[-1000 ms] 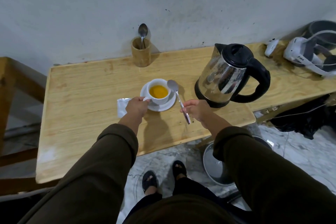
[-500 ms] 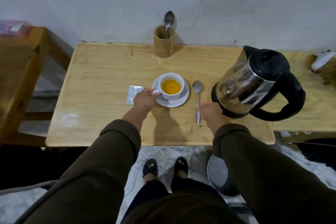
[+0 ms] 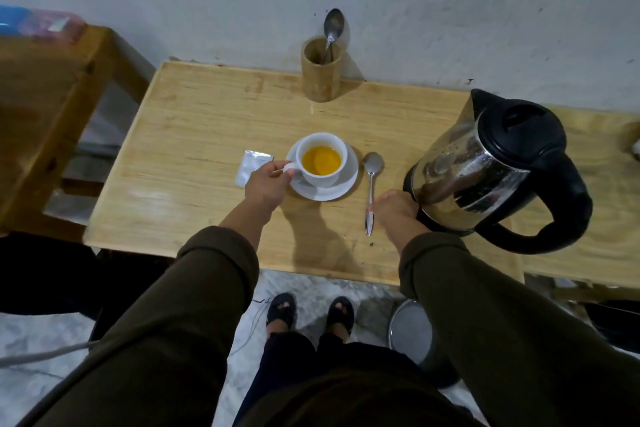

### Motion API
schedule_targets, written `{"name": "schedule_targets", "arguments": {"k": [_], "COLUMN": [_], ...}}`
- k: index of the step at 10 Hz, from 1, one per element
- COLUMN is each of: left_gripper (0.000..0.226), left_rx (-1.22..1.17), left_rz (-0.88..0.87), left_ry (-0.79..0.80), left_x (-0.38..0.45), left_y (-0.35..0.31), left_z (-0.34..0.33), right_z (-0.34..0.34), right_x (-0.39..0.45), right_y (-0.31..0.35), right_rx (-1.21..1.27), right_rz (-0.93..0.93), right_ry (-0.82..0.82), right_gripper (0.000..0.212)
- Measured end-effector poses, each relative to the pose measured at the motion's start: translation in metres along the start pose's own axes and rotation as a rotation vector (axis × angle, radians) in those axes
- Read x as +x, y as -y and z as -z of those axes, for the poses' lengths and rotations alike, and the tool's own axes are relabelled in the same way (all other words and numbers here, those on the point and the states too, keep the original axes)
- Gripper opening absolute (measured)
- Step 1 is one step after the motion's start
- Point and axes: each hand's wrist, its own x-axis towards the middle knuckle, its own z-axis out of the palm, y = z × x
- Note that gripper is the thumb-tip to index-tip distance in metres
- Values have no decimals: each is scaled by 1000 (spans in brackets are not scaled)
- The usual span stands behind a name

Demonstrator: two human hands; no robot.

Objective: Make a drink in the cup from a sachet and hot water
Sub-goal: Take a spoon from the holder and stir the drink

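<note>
Since the frame a second ago: spoon (image 3: pixel 371 191) lowered from a raised grip to lie flat on the table (image 3: pixel 194 149), bowl toward the wall; cup unmoved on its saucer; left hand unchanged at the cup handle. Item, right hand (image 3: pixel 393 206): near edge, curled loosely, fingertips touching the spoon's handle near its lower end; whether it grips or merely rests cannot be told; knuckles just beside the kettle base. Item, left hand (image 3: pixel 266 182): fingers closed on the handle of the cup (image 3: pixel 320 159), pinching it. Item, cup: white, upright on a white saucer (image 3: pixel 341 184) at mid-table, holding orange-yellow liquid. Item, sachet (image 3: pixel 250 168): silvery, lying flat just left of the saucer, partly hidden under the left hand; no print legible. Item, kettle (image 3: pixel 485 170): steel body, black lid and handle, standing right of the spoon, handle toward the near right; no brand readable. Item, wooden holder (image 3: pixel 321 71): cylindrical, at the far edge against the wall, with a second spoon (image 3: pixel 331 29) standing bowl-up inside. No writing or labels legible on any object.
</note>
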Motion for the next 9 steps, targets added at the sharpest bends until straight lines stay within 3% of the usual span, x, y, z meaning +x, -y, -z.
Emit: {"name": "schedule_targets", "arguments": {"k": [5, 6, 7, 8, 9], "left_gripper": [49, 46, 39, 30, 25], "left_rx": [9, 43, 68, 83, 133], "left_rz": [42, -14, -146, -241, -218], "left_ry": [-38, -125, -170, -55, 47], "left_x": [-13, -26, -51, -80, -113], "left_y": [-10, -17, -9, 13, 60], "left_z": [-1, 4, 10, 25, 45], "right_z": [6, 6, 4, -10, -18], "right_x": [-4, -21, -53, -96, -130], "right_y": [2, 6, 4, -21, -56], "right_rx": [76, 186, 404, 490, 376], "right_rz": [20, 65, 188, 334, 368], "right_ry": [-6, -56, -65, 70, 246], "right_gripper": [24, 28, 17, 27, 31]}}
